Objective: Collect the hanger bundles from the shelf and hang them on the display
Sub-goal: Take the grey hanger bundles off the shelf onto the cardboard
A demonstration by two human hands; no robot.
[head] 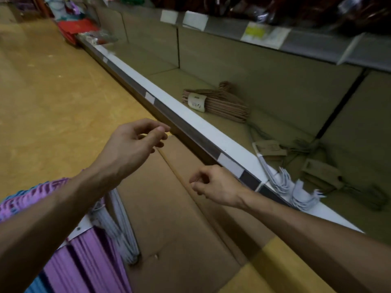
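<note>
So both hands are out over the flattened cardboard on the floor, neither holding anything as far as I can see. Left hand has fingers loosely bent, thumb near the fingertips, nothing in it. Right hand is curled up into a loose fist, also empty, just short of the shelf edge. Beyond the left hand, on the shelf, lies a tan hanger bundle with a paper band round it. Just past the right hand there's a white bundle lying at the shelf edge, and darker olive ones behind it. Under the left forearm, purple hangers and some white ones hang.
</note>
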